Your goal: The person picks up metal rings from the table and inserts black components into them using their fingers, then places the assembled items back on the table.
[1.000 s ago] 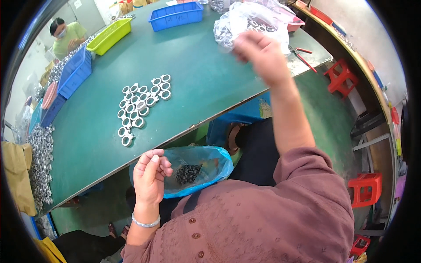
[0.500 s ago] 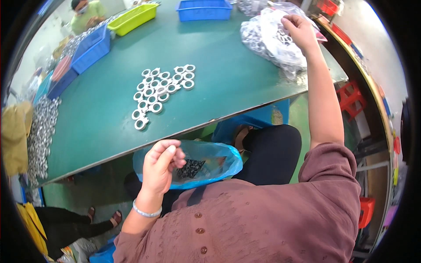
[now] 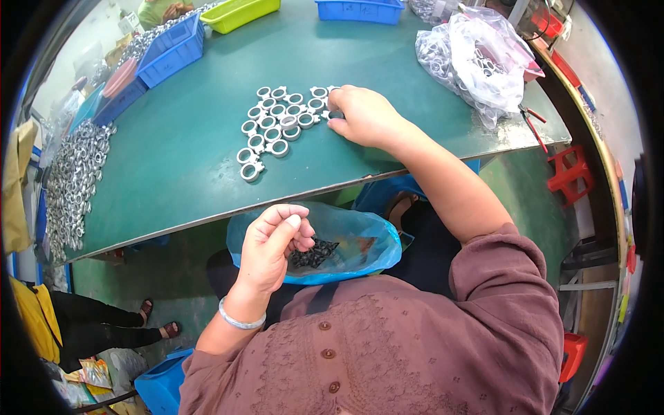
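Flat on the green table (image 3: 173, 152) lies a cluster of pale metal rings (image 3: 270, 122) with small lugs, touching side by side. My right hand (image 3: 366, 117) is at the cluster's right edge, thumb and fingers curled round a ring there and partly hiding it and its neighbours. Over the lap, my left hand (image 3: 273, 242) is closed in a pinch; whatever is in it, if anything, is hidden. Just beside it sits an open blue plastic bag (image 3: 377, 259) with small black pieces (image 3: 315, 254) at its bottom.
Clear bags of rings (image 3: 477, 62) stand at the table's far right, by red-handled pliers (image 3: 532, 128). Along the back and left are blue bins (image 3: 360, 11), a lime bin (image 3: 242, 14) and a heap of rings (image 3: 76, 187). Another person stands at lower left.
My right hand has come from the clear bag down and left to the ring cluster. The left hand keeps its pinch over the blue bag. The whole view has shifted slightly.
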Motion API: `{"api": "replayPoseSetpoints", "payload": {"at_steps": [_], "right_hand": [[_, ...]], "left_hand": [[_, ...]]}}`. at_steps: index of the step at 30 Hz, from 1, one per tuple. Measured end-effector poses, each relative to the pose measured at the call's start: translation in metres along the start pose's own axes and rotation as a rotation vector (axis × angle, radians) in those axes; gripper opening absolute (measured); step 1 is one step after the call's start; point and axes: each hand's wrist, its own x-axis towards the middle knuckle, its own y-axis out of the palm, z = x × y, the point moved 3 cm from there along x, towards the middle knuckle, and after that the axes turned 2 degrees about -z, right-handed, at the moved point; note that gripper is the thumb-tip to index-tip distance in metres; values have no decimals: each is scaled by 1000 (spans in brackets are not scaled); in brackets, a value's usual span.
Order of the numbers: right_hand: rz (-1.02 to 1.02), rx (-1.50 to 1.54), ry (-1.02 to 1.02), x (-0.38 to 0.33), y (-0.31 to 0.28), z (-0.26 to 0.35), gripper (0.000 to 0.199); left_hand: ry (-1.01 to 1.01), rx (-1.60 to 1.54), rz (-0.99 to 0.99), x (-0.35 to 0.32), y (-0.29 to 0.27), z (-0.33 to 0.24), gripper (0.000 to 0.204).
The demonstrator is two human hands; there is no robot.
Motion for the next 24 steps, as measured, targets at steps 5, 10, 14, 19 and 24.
{"api": "replayPoseSetpoints", "payload": {"at_steps": [5, 10, 14, 19, 24], "right_hand": [[5, 507, 49, -13, 2, 3, 24], [-11, 1246, -101, -45, 5, 39, 28], [10, 1350, -97, -62, 11, 54, 27], [-26, 1324, -147, -69, 16, 61, 26], [-26, 1312, -136, -73, 16, 61, 26]], "left_hand": [[20, 5, 5, 4, 1, 1, 16], [5, -38, 25, 11, 8, -3, 22], [13, -128, 84, 18, 14, -9, 24], [44, -197, 102, 21, 14, -9, 20], [29, -220, 98, 22, 13, -4, 17]]}}
